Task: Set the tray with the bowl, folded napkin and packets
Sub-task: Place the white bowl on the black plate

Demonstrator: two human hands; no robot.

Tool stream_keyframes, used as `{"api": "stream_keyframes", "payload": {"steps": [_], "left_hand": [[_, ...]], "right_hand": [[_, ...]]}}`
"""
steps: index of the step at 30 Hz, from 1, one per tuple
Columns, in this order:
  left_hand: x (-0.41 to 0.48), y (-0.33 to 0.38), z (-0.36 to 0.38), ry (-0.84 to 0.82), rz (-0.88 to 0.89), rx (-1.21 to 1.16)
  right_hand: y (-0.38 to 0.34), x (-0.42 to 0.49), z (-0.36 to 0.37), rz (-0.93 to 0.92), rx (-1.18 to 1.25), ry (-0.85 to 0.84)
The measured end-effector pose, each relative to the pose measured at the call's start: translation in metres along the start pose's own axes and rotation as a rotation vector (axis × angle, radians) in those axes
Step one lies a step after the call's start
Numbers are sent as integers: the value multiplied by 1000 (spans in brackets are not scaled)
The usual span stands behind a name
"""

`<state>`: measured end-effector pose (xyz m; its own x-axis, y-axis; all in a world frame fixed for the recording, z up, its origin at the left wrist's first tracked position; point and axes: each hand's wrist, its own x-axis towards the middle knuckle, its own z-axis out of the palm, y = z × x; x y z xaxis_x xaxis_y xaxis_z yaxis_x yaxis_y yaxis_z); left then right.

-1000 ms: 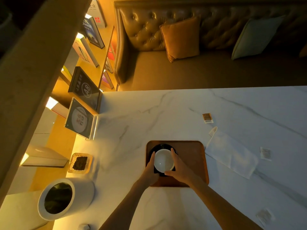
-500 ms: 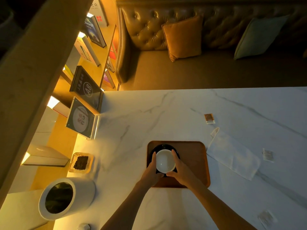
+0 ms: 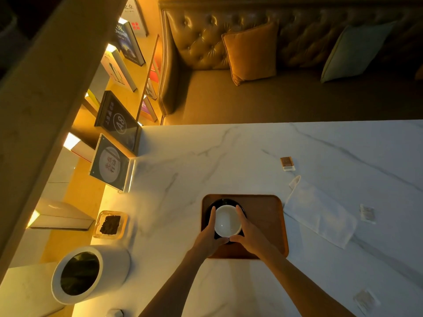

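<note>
A white bowl (image 3: 226, 221) sits on a dark round saucer (image 3: 223, 202) at the left end of a brown wooden tray (image 3: 265, 216). My left hand (image 3: 209, 236) cups the bowl's left side and my right hand (image 3: 248, 234) cups its right side; the thumbs meet at its near rim. A white napkin (image 3: 320, 213) lies flat on the marble table just right of the tray. A brown packet (image 3: 287, 163) lies beyond the napkin, a pale packet (image 3: 367, 213) to its right, and another pale packet (image 3: 365, 302) near the front right.
On the left stand a white cylindrical bin (image 3: 84, 273), a small glass dish of dark matter (image 3: 110, 224) and an acrylic sign stand (image 3: 112, 164). Books line a lit shelf further left. A tufted sofa (image 3: 286, 65) with cushions runs behind the table's far edge.
Both hands stay on the bowl; hands and bowl sit almost where they were. The view has shifted slightly.
</note>
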<state>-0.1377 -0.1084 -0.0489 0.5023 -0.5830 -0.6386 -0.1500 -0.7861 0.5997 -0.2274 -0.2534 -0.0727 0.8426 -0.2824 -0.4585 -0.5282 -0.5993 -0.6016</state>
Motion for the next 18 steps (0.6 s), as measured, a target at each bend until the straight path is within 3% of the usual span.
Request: {"api": "stream_keyframes", "payload": {"steps": [18], "left_hand": [[7, -3, 1, -61, -3, 19]], "right_hand": [[-1, -2, 1, 22, 43, 17]]}}
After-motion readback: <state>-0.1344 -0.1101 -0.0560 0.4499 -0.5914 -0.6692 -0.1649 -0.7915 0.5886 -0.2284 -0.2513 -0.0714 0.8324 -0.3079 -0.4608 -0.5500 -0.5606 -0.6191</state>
